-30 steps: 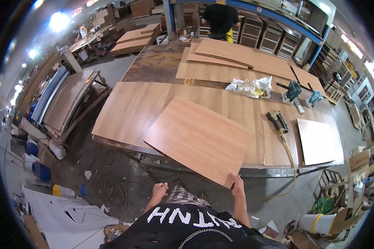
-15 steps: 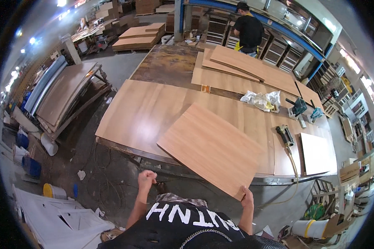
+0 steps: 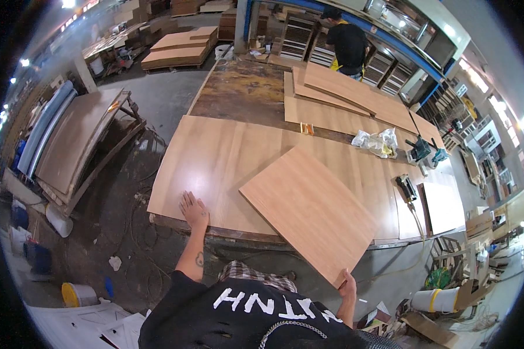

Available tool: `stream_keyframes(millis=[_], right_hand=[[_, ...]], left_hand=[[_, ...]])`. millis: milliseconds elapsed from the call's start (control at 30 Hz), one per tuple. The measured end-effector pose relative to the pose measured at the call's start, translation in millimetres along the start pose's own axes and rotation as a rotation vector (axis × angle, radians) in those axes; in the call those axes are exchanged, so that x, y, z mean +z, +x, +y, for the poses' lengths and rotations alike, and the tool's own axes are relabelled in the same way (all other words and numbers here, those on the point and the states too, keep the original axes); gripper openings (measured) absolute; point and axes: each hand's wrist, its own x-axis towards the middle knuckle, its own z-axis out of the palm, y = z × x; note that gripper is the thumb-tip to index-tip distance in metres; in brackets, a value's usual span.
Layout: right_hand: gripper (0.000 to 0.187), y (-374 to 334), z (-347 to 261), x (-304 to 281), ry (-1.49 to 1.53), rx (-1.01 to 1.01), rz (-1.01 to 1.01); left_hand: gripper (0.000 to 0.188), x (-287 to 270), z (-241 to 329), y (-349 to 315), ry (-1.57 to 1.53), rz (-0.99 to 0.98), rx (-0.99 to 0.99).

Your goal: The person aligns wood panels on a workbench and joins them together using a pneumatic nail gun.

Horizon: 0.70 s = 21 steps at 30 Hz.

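Right hand (image 3: 347,284) gripped 1 corner of the small wood-grain panel (image 3: 311,212), which jutted past the bench (image 3: 236,87) on the near side; the left hand (image 3: 194,210) lay palm-down, fingers spread, on the large sheet (image 3: 221,160).

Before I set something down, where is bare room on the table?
The stained tabletop looks bare, bordered by the wood sheet in front and stacked boards at right. The sheet's left part is free beyond the left hand, left of the held panel. The right end is crowded: wrapping, teal tools, hose-fed tool, bright panel.
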Motion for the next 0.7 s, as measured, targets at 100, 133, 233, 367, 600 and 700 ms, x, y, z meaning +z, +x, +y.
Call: stream_keyframes(millis=[100, 133, 233, 367, 600, 700], right_hand=[[0.049, -0.4, 18.6, 0.3, 0.046, -0.103, -0.003], [0.049, -0.1, 21.2, -0.2, 0.055, -0.098, 0.0], [0.049, -1.3, 20.7, 3.4, 0.072, -0.201, -0.084], [0.042, -0.6, 10.3, 11.9, 0.047, -0.168, -0.026], [0.031, 0.1, 12.2, 12.9, 0.024, -0.121, 0.063], [0.033, 2.4, 17.0, 10.7, 0.027, -0.167, 0.077]], left_hand=[[0.053, 2.9, 12.2, 4.0, 0.056, -0.084, 0.001], [0.053, 2.8, 13.3, 3.0, 0.044, -0.084, 0.001], [0.051, -0.7, 11.3, 4.9, 0.029, -0.077, 0.018], [0.049, -4.2, 12.1, 1.5, -0.032, -0.019, 0.024], [0.049, -9.4, 14.0, 2.1, -0.053, -0.028, 0.056], [0.049, -6.2, 12.3, 4.0, -0.018, -0.086, 0.053]])
